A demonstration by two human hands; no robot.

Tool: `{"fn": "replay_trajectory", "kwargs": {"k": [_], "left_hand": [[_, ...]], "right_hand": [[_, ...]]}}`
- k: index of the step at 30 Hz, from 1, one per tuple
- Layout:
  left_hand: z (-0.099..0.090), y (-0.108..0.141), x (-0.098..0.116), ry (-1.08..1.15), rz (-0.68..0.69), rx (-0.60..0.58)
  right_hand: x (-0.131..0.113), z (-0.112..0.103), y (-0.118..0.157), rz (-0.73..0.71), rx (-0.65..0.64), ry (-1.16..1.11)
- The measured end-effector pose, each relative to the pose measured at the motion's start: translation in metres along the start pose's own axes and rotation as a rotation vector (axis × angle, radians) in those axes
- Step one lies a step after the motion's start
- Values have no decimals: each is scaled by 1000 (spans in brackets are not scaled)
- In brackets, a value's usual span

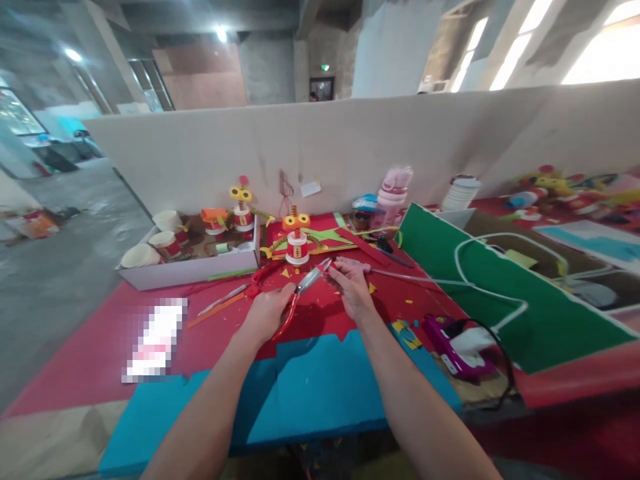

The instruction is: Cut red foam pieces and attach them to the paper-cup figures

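My left hand [271, 311] is closed round the red handles of a pair of scissors [307, 280], whose blades point up and to the right. At the blade tips is a small red piece [324, 265], pinched in the fingers of my right hand [351, 287]. Just beyond the scissors stands a red and white cup figure [297, 248] with yellow eyes and coiled arms. A pink glue gun [353, 265] lies behind my right hand. Small yellow scraps are scattered on the red table cover [320, 313] around both hands.
A white box [195, 268] with cups and another figure stands at the left. Right are a green box [470, 287], a purple power strip [457, 353] and a white cable. Blue sheets [320, 393] cover the near edge. A pink bottle [393, 197] stands by the partition [340, 147].
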State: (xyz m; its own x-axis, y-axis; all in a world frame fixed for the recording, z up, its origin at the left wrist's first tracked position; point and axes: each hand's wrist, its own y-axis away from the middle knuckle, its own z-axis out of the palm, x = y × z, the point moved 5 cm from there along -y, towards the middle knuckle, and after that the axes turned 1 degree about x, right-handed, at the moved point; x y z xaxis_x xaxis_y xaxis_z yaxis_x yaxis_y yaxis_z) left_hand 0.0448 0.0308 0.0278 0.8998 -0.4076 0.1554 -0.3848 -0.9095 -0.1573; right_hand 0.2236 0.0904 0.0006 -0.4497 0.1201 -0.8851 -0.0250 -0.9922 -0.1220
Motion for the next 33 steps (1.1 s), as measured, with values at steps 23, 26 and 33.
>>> {"fn": "replay_trajectory", "kwargs": {"k": [23,26,33], "left_hand": [[0,3,3,-78,1,-57],[1,3,3,-77,5,-70],[1,3,3,-83,16,-60]], "right_hand": [[16,-7,-3,17,63,-60],[17,-7,-4,24,73,-61],[18,-9,-5,28,77,-55]]}}
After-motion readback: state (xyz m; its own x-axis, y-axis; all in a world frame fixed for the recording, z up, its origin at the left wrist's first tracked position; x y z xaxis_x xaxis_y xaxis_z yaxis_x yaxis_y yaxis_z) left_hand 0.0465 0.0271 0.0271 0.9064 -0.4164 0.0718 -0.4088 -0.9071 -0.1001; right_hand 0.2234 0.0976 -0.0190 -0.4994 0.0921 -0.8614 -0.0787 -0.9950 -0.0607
